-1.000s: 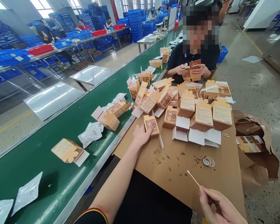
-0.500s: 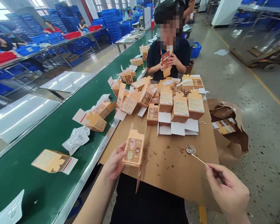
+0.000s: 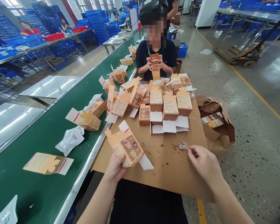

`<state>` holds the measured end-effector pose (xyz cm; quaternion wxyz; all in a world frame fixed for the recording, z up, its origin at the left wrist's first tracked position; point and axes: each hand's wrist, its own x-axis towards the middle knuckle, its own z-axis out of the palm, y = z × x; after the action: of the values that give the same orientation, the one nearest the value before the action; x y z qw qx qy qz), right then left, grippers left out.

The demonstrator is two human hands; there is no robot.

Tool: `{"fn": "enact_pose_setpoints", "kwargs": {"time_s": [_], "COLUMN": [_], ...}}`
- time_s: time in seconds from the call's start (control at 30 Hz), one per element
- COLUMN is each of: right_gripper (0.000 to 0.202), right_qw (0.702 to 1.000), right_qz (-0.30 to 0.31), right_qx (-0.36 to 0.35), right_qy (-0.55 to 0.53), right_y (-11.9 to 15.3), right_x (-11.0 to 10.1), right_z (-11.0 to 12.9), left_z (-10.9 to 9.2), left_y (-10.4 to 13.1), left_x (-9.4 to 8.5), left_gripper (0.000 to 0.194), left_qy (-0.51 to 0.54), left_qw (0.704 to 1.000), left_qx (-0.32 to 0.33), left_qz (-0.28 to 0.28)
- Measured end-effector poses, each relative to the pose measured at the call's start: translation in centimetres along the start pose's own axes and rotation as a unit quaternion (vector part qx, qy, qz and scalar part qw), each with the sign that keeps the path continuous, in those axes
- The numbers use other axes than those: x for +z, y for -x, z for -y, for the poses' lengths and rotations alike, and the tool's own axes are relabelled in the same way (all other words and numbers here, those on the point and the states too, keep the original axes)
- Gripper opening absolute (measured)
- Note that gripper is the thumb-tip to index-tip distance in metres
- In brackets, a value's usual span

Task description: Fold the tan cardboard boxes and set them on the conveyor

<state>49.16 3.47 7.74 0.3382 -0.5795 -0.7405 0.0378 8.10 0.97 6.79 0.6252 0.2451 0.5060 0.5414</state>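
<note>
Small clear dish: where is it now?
In the head view, the dish sits right of centre on the brown board, just left of the right hand.

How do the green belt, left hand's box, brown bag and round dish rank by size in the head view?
Largest first:
Green belt
Held box and brown bag, too alike to rank
Round dish

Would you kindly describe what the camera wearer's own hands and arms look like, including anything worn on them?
The left hand and right hand are both ungloved. The left forearm and right forearm are bare too, with no watch, bracelet or cable showing. The upper arms lie outside the picture, so no sleeves can be seen.
</note>
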Motion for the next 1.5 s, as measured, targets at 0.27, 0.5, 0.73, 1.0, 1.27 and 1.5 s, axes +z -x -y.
{"fn": "enact_pose_setpoints", "kwargs": {"time_s": [0.27,0.5,0.73,1.0,1.27,1.5], "right_gripper": [0.017,0.033,0.037,0.034,0.028,0.029], "right_qw": [0.989,0.977,0.979,0.978,0.977,0.972], "right_qz": [-0.073,0.001,0.007,-0.010,-0.043,-0.069], "right_qx": [0.012,-0.045,-0.071,-0.072,-0.043,-0.054], "right_qy": [-0.130,-0.208,-0.192,-0.193,-0.202,-0.218], "right_y": [2.9,5.2,5.4,5.4,8.2,7.6], "right_x": [1.2,8.9,9.5,6.9,0.5,1.6], "right_z": [7.2,13.4,12.5,12.2,10.4,11.7], "left_z": [-0.4,-0.6,0.2,1.4,3.4,3.2], "left_y": [-1.5,-1.8,-1.4,-0.3,1.8,1.0], "left_x": [3.6,2.9,2.3,2.2,2.3,3.3], "left_gripper": [0.092,0.083,0.085,0.083,0.064,0.057], "left_qy": [-0.126,-0.147,-0.138,-0.216,-0.347,-0.366], "left_qw": [0.991,0.988,0.989,0.972,0.929,0.916], "left_qx": [0.037,0.041,0.054,0.091,0.126,0.165], "left_qz": [-0.017,-0.026,-0.020,-0.016,-0.014,-0.020]}}
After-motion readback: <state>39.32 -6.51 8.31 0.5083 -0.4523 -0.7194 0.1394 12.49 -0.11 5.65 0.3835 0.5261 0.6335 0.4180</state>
